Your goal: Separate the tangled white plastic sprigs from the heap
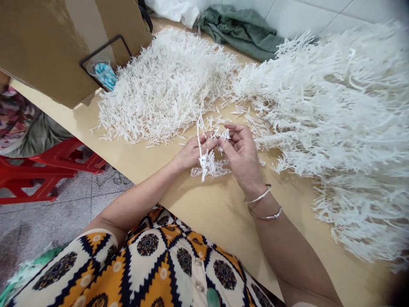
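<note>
My left hand (198,149) is closed, thumb and fingers pinching a white branching plastic strand (200,132) that hangs down past the fingers. Close beside it, my right hand (240,149) pinches small white sprigs (225,135) between thumb and fingertips. The two hands nearly meet over the table. Beneath them lies a little bunch of white sprigs (212,165). Beyond the left hand rises a heap of short loose white pieces (169,85). To the right spreads a large pile of longer white branching strands (335,111).
A cardboard box (64,47) stands at the back left, with a clear cup (104,73) in a black wire frame beside it. Green cloth (239,30) lies along the tiled wall. Red stools (47,172) are left of the table (204,209), near a seated person (28,123).
</note>
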`<action>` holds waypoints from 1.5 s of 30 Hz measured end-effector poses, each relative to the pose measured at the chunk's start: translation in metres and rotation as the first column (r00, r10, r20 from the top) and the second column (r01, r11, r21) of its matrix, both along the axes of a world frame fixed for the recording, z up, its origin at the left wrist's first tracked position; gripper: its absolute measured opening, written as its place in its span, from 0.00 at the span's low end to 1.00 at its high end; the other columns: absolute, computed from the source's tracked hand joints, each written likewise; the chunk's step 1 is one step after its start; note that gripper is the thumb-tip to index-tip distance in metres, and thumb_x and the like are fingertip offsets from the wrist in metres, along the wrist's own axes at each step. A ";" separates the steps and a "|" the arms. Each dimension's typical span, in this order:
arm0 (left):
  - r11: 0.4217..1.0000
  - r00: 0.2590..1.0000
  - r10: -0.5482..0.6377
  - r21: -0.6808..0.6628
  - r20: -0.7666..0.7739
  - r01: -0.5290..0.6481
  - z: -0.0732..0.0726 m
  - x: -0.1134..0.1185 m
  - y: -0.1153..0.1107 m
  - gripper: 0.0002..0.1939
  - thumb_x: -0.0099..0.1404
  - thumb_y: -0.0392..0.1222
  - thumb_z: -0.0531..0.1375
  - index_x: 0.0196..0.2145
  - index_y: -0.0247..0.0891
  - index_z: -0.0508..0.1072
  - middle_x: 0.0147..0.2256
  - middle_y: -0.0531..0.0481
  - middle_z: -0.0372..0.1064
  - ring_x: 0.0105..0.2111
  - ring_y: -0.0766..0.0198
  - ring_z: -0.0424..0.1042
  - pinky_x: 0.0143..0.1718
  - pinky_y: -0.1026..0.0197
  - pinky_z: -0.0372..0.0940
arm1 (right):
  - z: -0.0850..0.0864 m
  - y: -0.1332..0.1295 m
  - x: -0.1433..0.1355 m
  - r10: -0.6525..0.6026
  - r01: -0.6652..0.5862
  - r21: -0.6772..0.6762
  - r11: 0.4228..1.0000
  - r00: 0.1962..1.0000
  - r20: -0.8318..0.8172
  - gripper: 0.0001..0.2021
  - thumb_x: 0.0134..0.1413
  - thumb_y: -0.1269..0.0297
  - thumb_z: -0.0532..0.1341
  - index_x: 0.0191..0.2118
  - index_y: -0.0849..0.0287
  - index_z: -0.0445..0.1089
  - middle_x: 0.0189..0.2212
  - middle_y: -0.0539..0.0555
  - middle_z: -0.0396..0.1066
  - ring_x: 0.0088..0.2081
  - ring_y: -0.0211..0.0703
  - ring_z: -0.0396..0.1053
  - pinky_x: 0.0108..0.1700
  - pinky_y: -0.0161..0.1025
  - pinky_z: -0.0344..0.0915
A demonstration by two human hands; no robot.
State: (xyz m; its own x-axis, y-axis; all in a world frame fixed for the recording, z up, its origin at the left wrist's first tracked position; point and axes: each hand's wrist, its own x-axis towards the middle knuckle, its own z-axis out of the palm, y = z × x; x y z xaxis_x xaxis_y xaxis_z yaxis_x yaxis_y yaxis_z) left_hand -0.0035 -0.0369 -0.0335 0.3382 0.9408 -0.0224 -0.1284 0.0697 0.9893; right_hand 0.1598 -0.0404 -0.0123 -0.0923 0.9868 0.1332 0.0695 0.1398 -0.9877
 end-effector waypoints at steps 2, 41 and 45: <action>0.999 0.999 0.005 0.048 -0.053 -0.002 -0.001 0.000 0.000 0.27 0.68 0.69 0.62 0.30 0.41 0.65 0.27 0.54 0.57 0.27 0.67 0.57 0.29 0.61 0.57 | 0.003 0.001 0.000 -0.031 0.030 0.013 0.999 0.999 0.025 0.15 0.61 0.58 0.69 0.51 0.48 0.70 0.43 0.50 0.74 0.43 0.42 0.75 0.49 0.43 0.74; 0.977 0.983 0.169 0.144 -0.069 -0.158 -0.003 0.002 -0.006 0.30 0.72 0.69 0.57 0.26 0.39 0.63 0.25 0.56 0.53 0.26 0.69 0.56 0.31 0.62 0.57 | -0.037 0.055 0.041 -0.260 0.262 0.002 0.965 0.958 -0.122 0.06 0.68 0.59 0.62 0.38 0.52 0.68 0.28 0.46 0.72 0.27 0.34 0.72 0.30 0.34 0.68; 0.969 0.971 0.180 0.200 -0.158 -0.147 0.002 0.004 -0.004 0.29 0.75 0.65 0.55 0.28 0.38 0.68 0.27 0.54 0.60 0.29 0.69 0.60 0.35 0.61 0.59 | -0.041 0.049 0.041 -0.184 0.191 0.096 0.977 0.980 -0.071 0.06 0.67 0.60 0.64 0.46 0.49 0.70 0.40 0.48 0.78 0.37 0.38 0.79 0.42 0.40 0.76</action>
